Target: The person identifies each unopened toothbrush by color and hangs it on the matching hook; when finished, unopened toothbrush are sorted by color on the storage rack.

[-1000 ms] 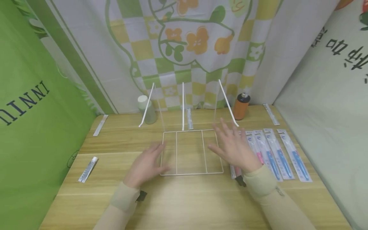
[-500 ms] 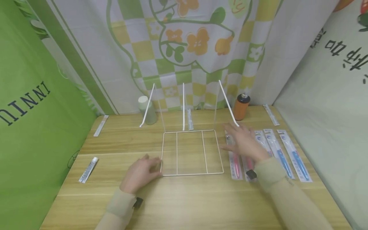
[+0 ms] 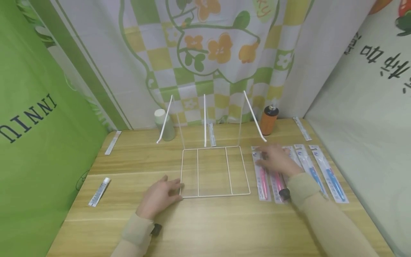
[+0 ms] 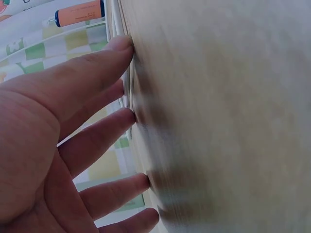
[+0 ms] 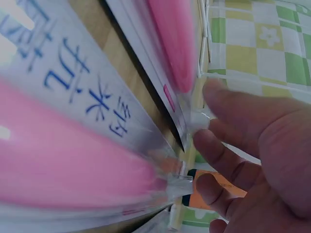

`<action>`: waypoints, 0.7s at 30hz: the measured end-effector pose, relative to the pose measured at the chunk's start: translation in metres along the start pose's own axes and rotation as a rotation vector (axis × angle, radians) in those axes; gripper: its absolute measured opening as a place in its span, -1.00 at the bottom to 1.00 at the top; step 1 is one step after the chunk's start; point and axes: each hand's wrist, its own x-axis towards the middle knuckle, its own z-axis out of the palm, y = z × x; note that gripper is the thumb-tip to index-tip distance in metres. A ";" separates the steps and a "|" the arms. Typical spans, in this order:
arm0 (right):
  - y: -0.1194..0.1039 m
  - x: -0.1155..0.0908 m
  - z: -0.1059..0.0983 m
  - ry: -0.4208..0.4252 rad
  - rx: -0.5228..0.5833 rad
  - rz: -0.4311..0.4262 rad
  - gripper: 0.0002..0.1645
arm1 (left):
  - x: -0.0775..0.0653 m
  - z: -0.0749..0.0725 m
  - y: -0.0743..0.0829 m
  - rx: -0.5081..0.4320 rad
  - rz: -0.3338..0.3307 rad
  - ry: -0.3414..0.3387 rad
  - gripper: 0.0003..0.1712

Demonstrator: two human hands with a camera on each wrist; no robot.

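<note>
A white wire rack (image 3: 205, 121) stands mid-table. My left hand (image 3: 158, 198) rests beside the left side of its base, fingertips at the wire and the wood; in the left wrist view the fingers (image 4: 97, 141) are spread and nearly straight. To the right lies a row of packaged toothbrushes, two with pink handles (image 3: 264, 184) nearest the rack and blue ones (image 3: 335, 184) farther right. Over the row's left part is my right hand (image 3: 279, 160), covering the upper packs. The right wrist view has its thumb and loosely bent fingers (image 5: 209, 145) near the toothbrush packs (image 5: 73, 160), gripping nothing visibly.
A toothpaste tube (image 3: 99, 192) lies at the left. Behind the rack stand a green bottle with a white cap (image 3: 167, 128) and an orange bottle (image 3: 269, 123). Slim packets lie at the back left (image 3: 113, 142), behind the rack (image 3: 212, 135) and back right (image 3: 302, 129).
My right hand has moved right, from the rack's right side to over the toothbrush packs. The left hand has come down beside the rack's base and stays there.
</note>
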 end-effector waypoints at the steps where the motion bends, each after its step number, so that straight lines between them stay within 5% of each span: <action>1: 0.001 0.000 0.000 -0.002 0.004 0.004 -0.30 | 0.000 0.000 0.000 -0.005 -0.002 -0.001 -0.50; 21: 0.005 0.007 0.003 -0.009 0.020 0.044 -0.48 | -0.001 0.000 0.002 -0.055 -0.018 0.005 -0.54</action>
